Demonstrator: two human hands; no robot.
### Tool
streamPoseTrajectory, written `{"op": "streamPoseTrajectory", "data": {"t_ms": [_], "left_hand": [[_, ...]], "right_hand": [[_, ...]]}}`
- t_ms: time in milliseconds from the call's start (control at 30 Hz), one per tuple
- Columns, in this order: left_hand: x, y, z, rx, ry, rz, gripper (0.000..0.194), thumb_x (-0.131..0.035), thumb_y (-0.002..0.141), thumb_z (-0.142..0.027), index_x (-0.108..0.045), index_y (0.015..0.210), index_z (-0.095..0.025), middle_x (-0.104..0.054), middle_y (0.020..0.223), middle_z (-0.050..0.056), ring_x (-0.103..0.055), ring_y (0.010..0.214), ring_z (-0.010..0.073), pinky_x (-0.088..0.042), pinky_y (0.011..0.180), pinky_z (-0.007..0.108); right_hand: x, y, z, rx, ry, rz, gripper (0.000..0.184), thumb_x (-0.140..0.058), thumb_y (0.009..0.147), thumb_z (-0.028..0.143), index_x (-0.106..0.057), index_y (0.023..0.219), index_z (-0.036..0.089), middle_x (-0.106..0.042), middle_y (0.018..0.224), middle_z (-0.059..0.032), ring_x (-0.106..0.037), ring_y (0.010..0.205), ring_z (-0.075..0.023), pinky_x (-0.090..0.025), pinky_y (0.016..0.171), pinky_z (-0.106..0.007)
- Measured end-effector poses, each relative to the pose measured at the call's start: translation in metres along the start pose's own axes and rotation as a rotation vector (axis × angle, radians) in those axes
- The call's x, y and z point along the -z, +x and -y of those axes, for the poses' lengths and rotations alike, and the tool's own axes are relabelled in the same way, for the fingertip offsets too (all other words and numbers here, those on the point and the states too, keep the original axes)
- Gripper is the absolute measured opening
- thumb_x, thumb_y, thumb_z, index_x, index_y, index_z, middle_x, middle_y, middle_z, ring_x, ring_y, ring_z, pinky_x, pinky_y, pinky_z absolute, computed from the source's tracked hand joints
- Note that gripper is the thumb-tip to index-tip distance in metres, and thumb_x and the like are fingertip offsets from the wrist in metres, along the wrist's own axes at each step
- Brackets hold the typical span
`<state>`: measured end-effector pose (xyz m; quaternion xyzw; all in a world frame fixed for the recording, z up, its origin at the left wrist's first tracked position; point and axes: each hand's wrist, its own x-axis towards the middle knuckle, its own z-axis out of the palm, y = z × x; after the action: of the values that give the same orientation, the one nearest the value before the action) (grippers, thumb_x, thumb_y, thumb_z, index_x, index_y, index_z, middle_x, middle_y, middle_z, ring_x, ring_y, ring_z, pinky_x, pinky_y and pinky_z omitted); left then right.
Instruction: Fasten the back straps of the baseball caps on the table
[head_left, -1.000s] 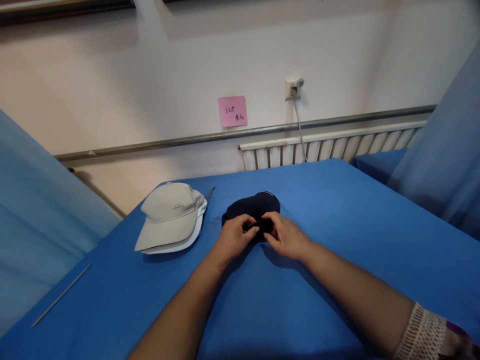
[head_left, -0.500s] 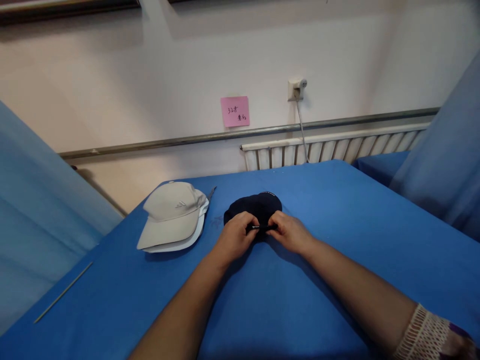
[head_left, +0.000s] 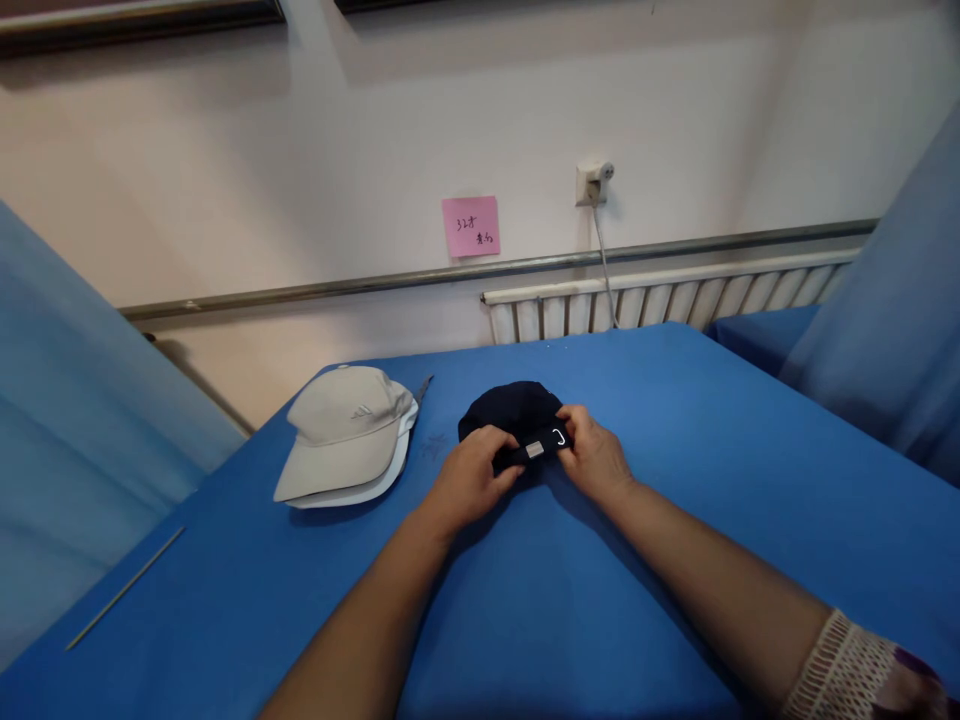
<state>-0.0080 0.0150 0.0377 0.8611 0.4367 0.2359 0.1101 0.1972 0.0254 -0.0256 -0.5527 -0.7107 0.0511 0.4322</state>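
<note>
A black cap (head_left: pixel 510 405) rests on the blue-covered table (head_left: pixel 510 600), its strap side turned toward me. My left hand (head_left: pixel 472 475) is closed on the left part of the strap, thumb below and fingers above. At the strap's right end, my right hand (head_left: pixel 592 452) pinches the band. Between the hands the strap shows a small light label and a white hook-shaped mark or piece. The cap's brim is mostly hidden behind the crown. To the left lies a stack of caps, with a beige cap (head_left: pixel 345 420) on top and a white brim (head_left: pixel 360 492) under it.
A thin stick (head_left: pixel 124 590) lies at the table's left edge. Blue curtains (head_left: pixel 60 430) hang on both sides. Behind the table are a metal rail (head_left: pixel 337 288), a radiator (head_left: pixel 652 303), a plugged-in socket (head_left: pixel 591 186) and a pink note (head_left: pixel 471 226) on the wall.
The strap has been turned so its label and white mark face up. My right hand has moved slightly right, farther from my left, and the cap has shifted slightly. The stacked caps stay put.
</note>
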Motion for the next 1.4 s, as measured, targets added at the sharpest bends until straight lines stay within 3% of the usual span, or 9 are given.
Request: {"op": "streamPoseTrajectory", "data": {"t_ms": [133, 300, 600, 833, 1000, 1400], "left_hand": [[-0.002, 0.001, 0.002, 0.021, -0.005, -0.036, 0.01, -0.06, 0.078, -0.017, -0.06, 0.088, -0.019, -0.062, 0.088, 0.003, -0.058, 0.082, 0.0186, -0.046, 0.074, 0.033], [-0.01, -0.001, -0.005, -0.065, -0.066, -0.102, 0.033, -0.068, 0.077, -0.028, -0.057, 0.108, -0.021, -0.062, 0.106, 0.006, -0.058, 0.097, 0.0215, -0.047, 0.085, 0.037], [-0.02, -0.002, -0.007, -0.144, -0.032, -0.107, 0.016, -0.058, 0.086, -0.023, -0.062, 0.102, -0.021, -0.064, 0.101, 0.006, -0.058, 0.095, 0.0196, -0.048, 0.085, 0.037], [-0.014, -0.003, -0.01, -0.061, -0.068, -0.077, 0.028, -0.055, 0.087, -0.022, -0.056, 0.115, -0.022, -0.062, 0.102, 0.005, -0.058, 0.095, 0.0193, -0.047, 0.084, 0.036], [-0.013, -0.001, -0.005, -0.047, -0.064, -0.118, 0.022, -0.057, 0.085, -0.02, -0.058, 0.107, -0.021, -0.062, 0.102, 0.005, -0.058, 0.096, 0.0198, -0.047, 0.086, 0.036], [-0.014, -0.002, -0.007, -0.08, -0.034, -0.066, 0.016, -0.059, 0.083, -0.017, -0.059, 0.099, -0.02, -0.062, 0.095, 0.004, -0.056, 0.091, 0.0193, -0.045, 0.08, 0.034]], "right_hand": [[0.003, -0.002, 0.003, 0.123, 0.035, 0.064, 0.037, -0.049, 0.081, 0.014, -0.052, 0.117, 0.021, -0.06, 0.099, -0.0062, -0.06, 0.08, -0.0188, -0.044, 0.071, -0.03], [0.003, -0.004, 0.008, 0.14, 0.051, 0.094, 0.026, -0.051, 0.082, 0.017, -0.056, 0.107, 0.021, -0.06, 0.093, -0.0048, -0.058, 0.077, -0.0179, -0.045, 0.069, -0.029], [0.004, -0.007, 0.011, 0.168, 0.051, 0.111, 0.025, -0.051, 0.082, 0.015, -0.055, 0.107, 0.02, -0.06, 0.095, -0.0055, -0.059, 0.08, -0.0182, -0.044, 0.069, -0.03], [0.015, -0.006, 0.018, 0.204, 0.159, 0.159, 0.029, -0.052, 0.08, 0.011, -0.054, 0.108, 0.021, -0.056, 0.095, -0.0051, -0.055, 0.075, -0.0158, -0.045, 0.068, -0.029], [0.017, -0.006, 0.02, 0.229, 0.225, 0.224, 0.022, -0.055, 0.083, 0.014, -0.054, 0.104, 0.022, -0.055, 0.095, -0.0038, -0.053, 0.071, -0.0139, -0.044, 0.066, -0.028], [0.011, -0.004, 0.015, 0.181, 0.209, 0.287, 0.016, -0.058, 0.078, 0.01, -0.052, 0.09, 0.02, -0.053, 0.084, 0.0006, -0.049, 0.068, -0.012, -0.037, 0.061, -0.024]]}}
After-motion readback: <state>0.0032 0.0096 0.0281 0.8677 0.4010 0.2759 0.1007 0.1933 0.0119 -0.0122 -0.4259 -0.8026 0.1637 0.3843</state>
